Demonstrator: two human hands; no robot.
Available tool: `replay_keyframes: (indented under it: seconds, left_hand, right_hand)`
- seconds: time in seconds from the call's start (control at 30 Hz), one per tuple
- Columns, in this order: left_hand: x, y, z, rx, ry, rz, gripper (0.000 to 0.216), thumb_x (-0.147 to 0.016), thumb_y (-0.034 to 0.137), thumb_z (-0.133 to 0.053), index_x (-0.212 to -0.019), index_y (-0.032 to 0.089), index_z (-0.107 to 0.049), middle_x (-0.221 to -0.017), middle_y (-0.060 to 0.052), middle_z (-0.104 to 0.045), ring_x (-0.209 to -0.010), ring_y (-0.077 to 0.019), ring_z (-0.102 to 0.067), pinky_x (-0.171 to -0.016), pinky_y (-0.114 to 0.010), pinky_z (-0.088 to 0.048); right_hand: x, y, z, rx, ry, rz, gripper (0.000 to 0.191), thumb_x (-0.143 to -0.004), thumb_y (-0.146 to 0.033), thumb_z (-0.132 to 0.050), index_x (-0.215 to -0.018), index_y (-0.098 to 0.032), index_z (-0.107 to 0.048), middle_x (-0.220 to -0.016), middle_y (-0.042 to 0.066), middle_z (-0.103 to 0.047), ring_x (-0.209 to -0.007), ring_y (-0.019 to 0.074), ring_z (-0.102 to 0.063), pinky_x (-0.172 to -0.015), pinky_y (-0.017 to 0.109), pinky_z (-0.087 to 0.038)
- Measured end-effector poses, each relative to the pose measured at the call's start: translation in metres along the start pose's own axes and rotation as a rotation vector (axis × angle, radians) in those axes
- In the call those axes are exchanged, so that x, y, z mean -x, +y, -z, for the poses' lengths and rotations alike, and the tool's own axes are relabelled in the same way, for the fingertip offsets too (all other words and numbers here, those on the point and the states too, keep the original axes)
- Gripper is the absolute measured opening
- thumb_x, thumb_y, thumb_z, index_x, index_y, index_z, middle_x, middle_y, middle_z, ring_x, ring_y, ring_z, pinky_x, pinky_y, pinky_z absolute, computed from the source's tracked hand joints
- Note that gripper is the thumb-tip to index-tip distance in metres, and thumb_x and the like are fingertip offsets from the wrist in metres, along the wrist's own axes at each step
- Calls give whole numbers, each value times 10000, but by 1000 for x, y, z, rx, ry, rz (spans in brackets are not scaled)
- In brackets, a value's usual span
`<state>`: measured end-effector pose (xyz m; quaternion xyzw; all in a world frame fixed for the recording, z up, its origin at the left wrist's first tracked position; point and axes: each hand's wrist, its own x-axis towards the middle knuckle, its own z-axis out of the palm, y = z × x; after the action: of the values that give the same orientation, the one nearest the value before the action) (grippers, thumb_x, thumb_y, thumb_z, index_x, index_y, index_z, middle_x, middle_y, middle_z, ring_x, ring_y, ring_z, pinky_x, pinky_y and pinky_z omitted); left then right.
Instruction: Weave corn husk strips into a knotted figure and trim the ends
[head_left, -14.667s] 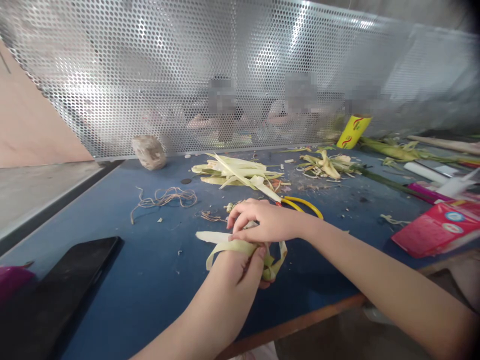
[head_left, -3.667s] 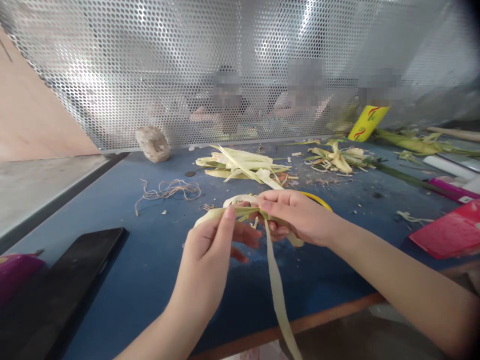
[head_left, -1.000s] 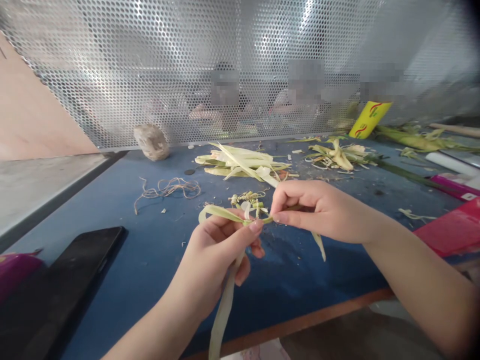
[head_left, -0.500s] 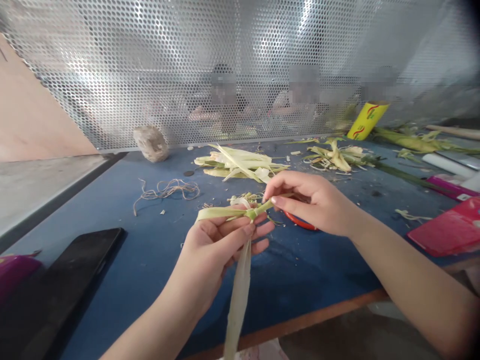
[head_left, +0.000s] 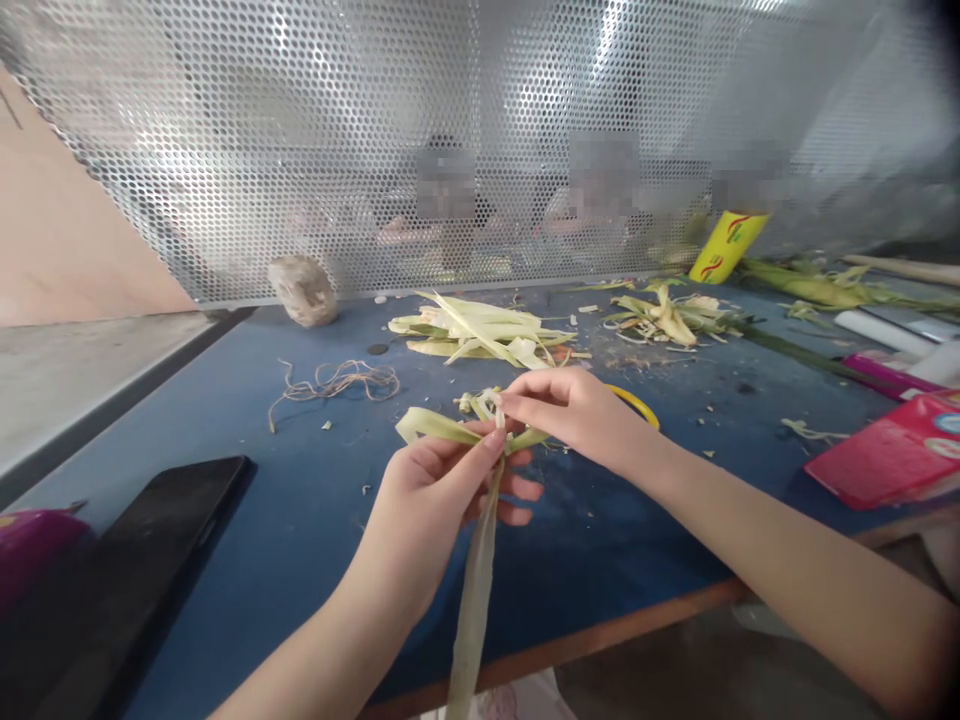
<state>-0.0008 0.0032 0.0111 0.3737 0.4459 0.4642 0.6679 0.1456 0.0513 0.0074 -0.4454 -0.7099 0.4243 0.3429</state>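
Above the blue table (head_left: 300,520), my left hand (head_left: 435,495) pinches a pale green corn husk strip (head_left: 439,427) between thumb and fingers. One long end of the strip (head_left: 472,600) hangs down past the table's front edge. My right hand (head_left: 574,410) is closed on the strip's other side, fingertips meeting my left thumb where the strip is knotted. Yellow-handled scissors (head_left: 637,403) lie on the table partly hidden behind my right hand.
A heap of husk strips (head_left: 480,335), a second husk heap (head_left: 664,318), loose twine (head_left: 337,380) and a stone (head_left: 304,290) lie farther back. A black phone (head_left: 142,540) is at left, pink packets (head_left: 885,460) at right. People sit behind a perforated metal screen (head_left: 480,140).
My right hand has moved left and closer to my left hand, fingertips now at the knot. The scissors' yellow handle shows behind it again.
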Motion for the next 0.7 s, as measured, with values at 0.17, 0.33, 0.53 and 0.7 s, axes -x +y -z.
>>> replay_keyframes:
  seconds: [0.17,0.33,0.53,0.7]
  left_hand:
    - [-2,-3,2,-35,-2,30,120,-722,200,-631,-774,100,-671,-687,-58,-689,-537,-131,-639,-490,-223,-534]
    - [-1,-2,-3,-70,17,81,127,-729,199,-626,-791,100,-676,-712,-75,-698,-567,-146,-650,-502,-242,-549]
    - [1,0,-5,-69,32,99,90,-697,167,-653,-742,96,-684,-670,-74,-701,-579,-159,-661,-497,-231,-550]
    - [-4,-2,2,6,91,26,178,-610,150,-724,-782,123,-685,-700,-61,-716,-709,-197,-679,-585,-247,-562]
  right_hand:
    - [0,0,-2,-134,19,-31,214,-685,-355,-655,-777,-162,-641,-720,22,-650,-661,126,-591,-621,244,-468]
    - [0,2,-3,-227,64,12,160,-658,-296,-682,-731,-160,-641,-664,8,-650,-631,115,-600,-605,231,-482]
    - [-1,4,-2,-166,42,49,159,-705,-298,-637,-774,-156,-624,-684,11,-636,-617,110,-591,-593,229,-471]
    - [4,7,2,325,300,479,168,-823,-288,-483,-825,-168,-600,-813,45,-613,-766,151,-558,-699,306,-433]
